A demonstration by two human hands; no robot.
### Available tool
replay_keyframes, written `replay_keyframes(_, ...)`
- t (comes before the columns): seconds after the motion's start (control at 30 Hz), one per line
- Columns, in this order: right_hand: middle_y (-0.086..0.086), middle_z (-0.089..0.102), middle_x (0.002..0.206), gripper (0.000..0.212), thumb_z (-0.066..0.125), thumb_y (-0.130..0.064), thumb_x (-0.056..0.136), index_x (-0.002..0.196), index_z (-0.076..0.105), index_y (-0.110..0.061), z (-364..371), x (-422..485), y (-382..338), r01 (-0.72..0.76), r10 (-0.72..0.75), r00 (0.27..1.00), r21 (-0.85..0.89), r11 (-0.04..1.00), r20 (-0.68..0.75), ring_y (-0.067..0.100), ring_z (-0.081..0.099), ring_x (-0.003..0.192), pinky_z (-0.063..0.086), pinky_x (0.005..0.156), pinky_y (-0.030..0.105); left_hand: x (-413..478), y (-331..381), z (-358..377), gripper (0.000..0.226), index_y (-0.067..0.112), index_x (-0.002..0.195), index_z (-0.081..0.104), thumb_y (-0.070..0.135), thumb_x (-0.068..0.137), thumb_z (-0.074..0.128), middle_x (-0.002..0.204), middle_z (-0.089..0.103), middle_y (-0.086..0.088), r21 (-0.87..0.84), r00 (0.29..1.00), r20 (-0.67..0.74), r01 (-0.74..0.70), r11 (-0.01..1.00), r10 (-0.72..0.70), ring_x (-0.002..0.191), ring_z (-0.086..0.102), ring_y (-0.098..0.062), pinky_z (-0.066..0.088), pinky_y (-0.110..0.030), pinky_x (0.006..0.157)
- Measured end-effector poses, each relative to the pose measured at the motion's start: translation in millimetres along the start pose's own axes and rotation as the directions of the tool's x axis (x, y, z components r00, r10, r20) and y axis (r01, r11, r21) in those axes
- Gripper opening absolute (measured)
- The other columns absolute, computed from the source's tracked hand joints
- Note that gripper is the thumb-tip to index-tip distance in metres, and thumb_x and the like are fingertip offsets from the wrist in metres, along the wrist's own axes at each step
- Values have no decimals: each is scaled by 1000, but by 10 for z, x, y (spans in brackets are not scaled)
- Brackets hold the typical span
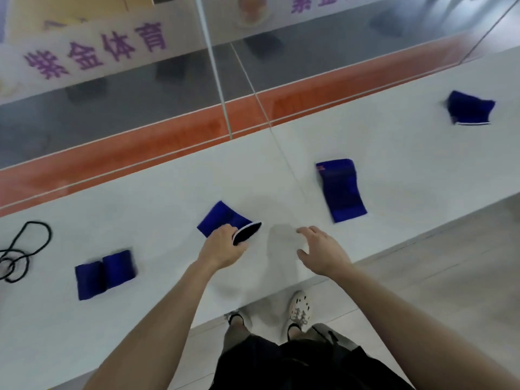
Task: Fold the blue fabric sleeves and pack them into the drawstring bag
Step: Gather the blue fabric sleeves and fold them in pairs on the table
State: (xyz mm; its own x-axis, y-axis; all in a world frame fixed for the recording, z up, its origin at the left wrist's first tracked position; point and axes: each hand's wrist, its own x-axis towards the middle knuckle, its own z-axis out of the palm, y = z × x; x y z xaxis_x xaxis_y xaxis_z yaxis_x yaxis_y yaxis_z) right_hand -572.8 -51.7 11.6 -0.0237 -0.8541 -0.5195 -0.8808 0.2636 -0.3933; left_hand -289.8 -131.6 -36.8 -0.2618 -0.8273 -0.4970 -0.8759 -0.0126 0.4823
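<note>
Blue sleeve at frame centre was the live one. Left hand was clamped on its lower-right end, fingers curled over the white-trimmed opening, which looked lifted off the desk. Sleeve's long axis ran from that opening up and left, away from the person.

Right hand hovered just right of the opening, fingers spread, holding nothing, not touching fabric. So left was on the piece and right was the nearer free hand; any fold looked likely to need right coming in leftward to take the other side of the opening.

Other sleeves: one folded pair at lower left, one flat piece right of centre, one crumpled piece at upper right, well apart from both hands.

Black cord lay looped at the left edge; probably the bag's drawstring, but the bag itself was cut off by the frame, so couldn't confirm. Packing target, if there, lay to the left-hand side.
</note>
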Motion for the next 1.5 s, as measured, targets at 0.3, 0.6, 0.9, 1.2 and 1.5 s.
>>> replay_keyframes(0.3, -4, 80, 118, 19, 71, -31, 105, 124, 76, -27, -689, 154, 22, 89, -167, 978, 473, 877, 125, 23, 75, 105, 62, 100, 52, -47, 1131, -585, 10, 18, 74, 52, 21, 75, 61, 72, 53, 0, -602, 995, -25, 62, 796, -97, 67, 49, -21, 40, -39, 68)
replay_keyframes(0.6, -7, 76, 121, 24, 63, -24, 111, 132, 70, -29, -845, 413, 187, -6, -88, 987, 566, 824, 138, 19, 74, 110, 62, 94, 38, 262, 1335, -746, 16, 18, 111, 80, 10, 99, 73, 100, 83, -2, -508, 974, -217, -56, 859, -65, 93, 79, -29, 67, -44, 84)
replay_keyframes(0.9, -4, 73, 142, 44, 53, -2, 106, 134, 78, -27, -754, 759, 330, 53, -61, 993, 76, 996, 100, 20, 69, 126, 57, 108, 34, 384, 801, -689, 57, 40, 77, 82, -6, 93, 52, 143, 69, 9, -33, 982, 162, -89, 995, 94, 131, 64, -11, 46, -31, 115)
replay_keyframes(1.2, 2, 73, 138, 34, 53, -25, 114, 142, 70, -22, -563, 828, 135, -31, 38, 970, -33, 999, 241, 24, 71, 121, 59, 107, 37, 475, 297, -97, 39, 25, 94, 63, 61, 85, 78, 90, 70, 9, -17, 922, -109, 373, 928, -372, 86, 71, -21, 53, -34, 70)
replay_keyframes(1.5, -3, 61, 152, 49, 67, -25, 104, 152, 59, -25, -587, 955, 116, 62, -60, 991, -14, 998, 116, 23, 63, 134, 58, 109, 42, 721, 520, -46, 25, 23, 78, 56, 14, 85, 78, 77, 68, 2, -42, 992, 43, 118, 992, -117, 74, 67, -26, 59, -43, 71)
